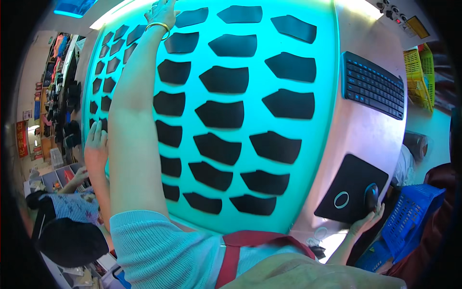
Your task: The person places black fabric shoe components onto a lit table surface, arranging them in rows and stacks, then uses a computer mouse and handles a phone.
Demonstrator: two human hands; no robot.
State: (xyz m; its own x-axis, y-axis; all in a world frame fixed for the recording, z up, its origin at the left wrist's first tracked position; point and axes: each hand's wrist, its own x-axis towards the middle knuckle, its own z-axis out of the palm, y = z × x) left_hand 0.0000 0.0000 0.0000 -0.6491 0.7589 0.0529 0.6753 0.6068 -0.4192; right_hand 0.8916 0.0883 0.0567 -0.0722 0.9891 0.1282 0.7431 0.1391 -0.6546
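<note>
My left arm stretches across a glowing turquoise table [317, 159] to its far edge. There my left hand [163, 15], above a gold bracelet [158, 25], has its fingers spread, beside a flat black piece [191, 17]. Rows of such black pieces, each with one pointed end, such as this one [224, 79], lie spaced out on the lit surface. My forearm hides some of them. At the lower right my right hand [368, 220] holds the near end of a dark computer mouse [371, 195], which rests on a black mouse pad [353, 183].
A black keyboard [373, 85] sits on the ledge right of the table. Yellow baskets [417, 79] and a blue basket [411, 216] stand beyond it. At the left is a co-worker [72, 241], whose hand [96, 142] touches a black piece at the table's left edge.
</note>
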